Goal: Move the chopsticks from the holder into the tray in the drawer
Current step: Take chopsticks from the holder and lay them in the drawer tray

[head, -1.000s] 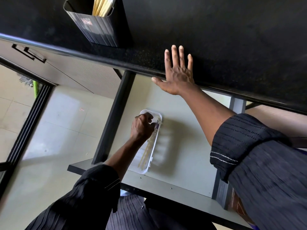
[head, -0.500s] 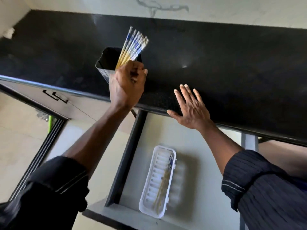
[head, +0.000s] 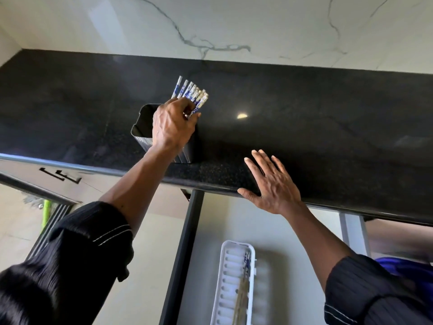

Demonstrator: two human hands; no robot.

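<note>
A dark rectangular holder (head: 145, 127) stands on the black countertop (head: 304, 127) near its front edge. Several chopsticks (head: 191, 93) with blue-and-white tops stick out of it. My left hand (head: 172, 125) is over the holder, its fingers curled round the chopsticks just below their patterned ends. My right hand (head: 271, 184) lies flat with spread fingers on the counter's front edge. Below, the drawer (head: 281, 231) is pulled out. In it lies a white slotted tray (head: 228, 277) with a few chopsticks (head: 243, 289) along its right side.
A dark frame rail (head: 185, 254) runs down the drawer's left side. A closed drawer front with a black handle (head: 59, 175) is at the left under the counter. A white marble-patterned wall (head: 210, 26) backs the counter. Pale tiled floor (head: 18, 228) shows at lower left.
My left hand left the tray in the drawer, rose to the holder and closed its fingers on the chopsticks. My right hand stayed flat on the counter edge. The view tilted upward.
</note>
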